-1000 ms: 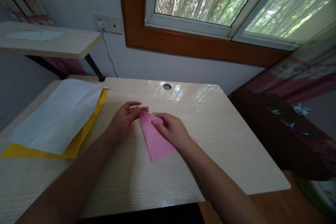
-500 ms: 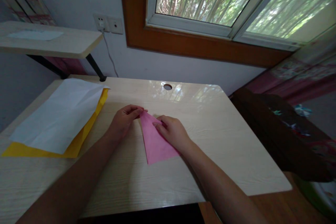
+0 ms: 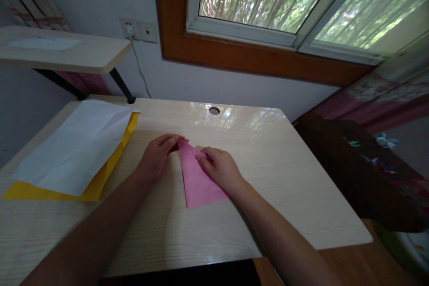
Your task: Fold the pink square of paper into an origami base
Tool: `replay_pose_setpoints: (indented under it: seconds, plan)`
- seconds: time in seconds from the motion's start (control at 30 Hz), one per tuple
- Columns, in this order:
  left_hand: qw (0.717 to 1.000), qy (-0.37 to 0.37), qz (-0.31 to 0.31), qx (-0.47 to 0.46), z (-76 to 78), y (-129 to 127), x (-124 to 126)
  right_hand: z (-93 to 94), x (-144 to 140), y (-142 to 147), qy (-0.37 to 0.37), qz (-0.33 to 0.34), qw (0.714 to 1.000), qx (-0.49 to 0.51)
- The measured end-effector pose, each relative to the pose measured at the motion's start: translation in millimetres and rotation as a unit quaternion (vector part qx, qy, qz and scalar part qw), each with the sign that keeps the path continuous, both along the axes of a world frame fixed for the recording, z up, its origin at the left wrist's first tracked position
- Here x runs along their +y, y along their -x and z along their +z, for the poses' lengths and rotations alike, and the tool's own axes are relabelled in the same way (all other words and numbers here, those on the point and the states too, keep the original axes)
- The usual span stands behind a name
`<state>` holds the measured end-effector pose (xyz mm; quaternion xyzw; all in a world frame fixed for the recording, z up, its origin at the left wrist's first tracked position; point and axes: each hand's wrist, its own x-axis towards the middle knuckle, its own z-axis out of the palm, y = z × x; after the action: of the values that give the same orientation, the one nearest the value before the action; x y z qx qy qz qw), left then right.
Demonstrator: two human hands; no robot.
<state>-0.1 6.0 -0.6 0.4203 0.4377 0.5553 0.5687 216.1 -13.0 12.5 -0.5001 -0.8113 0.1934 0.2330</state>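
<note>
1 folded pink paper [image 3: 201, 183], approx mid desk [image 3: 284, 187]. L hand [image 3: 159, 151] nearly closed, pinching top corner; R hand [image 3: 220, 166] half-curled, gripping upper R edge. White sheet [image 3: 77, 143] w/ yellow sheet [image 3: 94, 188] under it, far L.

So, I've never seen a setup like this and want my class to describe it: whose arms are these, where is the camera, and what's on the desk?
There is no machine here, only a person's two bare hands. The one camera sits on that person's head, looking forward and down, so the forearms come in from the bottom of the view. The left hand pinches the top corner of a pink sheet, which looks folded. The right hand holds its slanting right edge, thumb on top. On the pale desk, to the left, a white sheet lies over a yellow sheet, whose edges peek out.
</note>
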Motion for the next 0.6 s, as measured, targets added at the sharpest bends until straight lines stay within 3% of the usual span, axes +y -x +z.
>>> replay_pose_setpoints:
  seconds: [0.6]
  plan:
    - [1.000,-0.008,0.015,-0.007,1.1,2.4,0.2,-2.3,0.3,-1.3,0.004,0.004,1.000,-0.011]
